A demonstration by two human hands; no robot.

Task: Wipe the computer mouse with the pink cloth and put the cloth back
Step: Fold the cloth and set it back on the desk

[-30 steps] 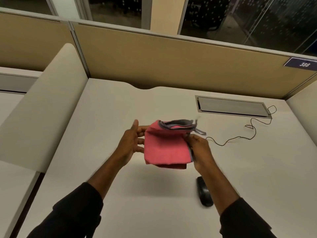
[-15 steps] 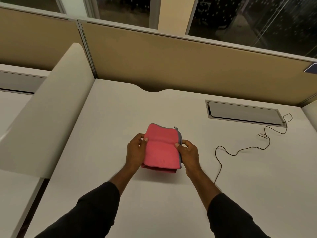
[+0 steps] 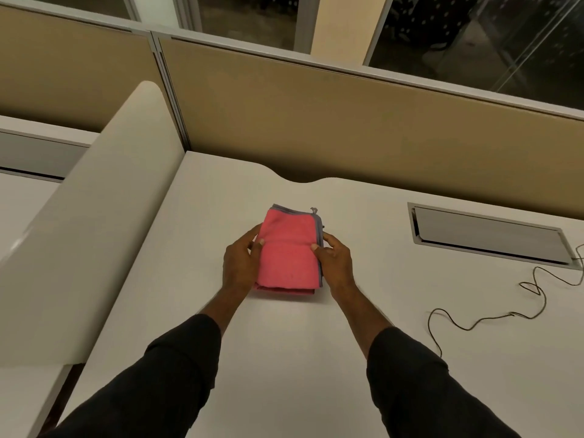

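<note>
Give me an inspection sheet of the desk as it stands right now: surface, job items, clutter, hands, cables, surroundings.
Surface: white desk, bare around the cloth.
Job's things: folded pink cloth with grey edging lies flat on the desk; computer mouse not in view.
Clutter: nothing seen.
Hands: left hand and right hand rest on the cloth's two sides, thumbs on top.
Cables: thin dark cable snakes loosely over the desk's right side, running from the grommet tray.
Surroundings: tan partition behind, white side divider at left, dark windows above.
</note>
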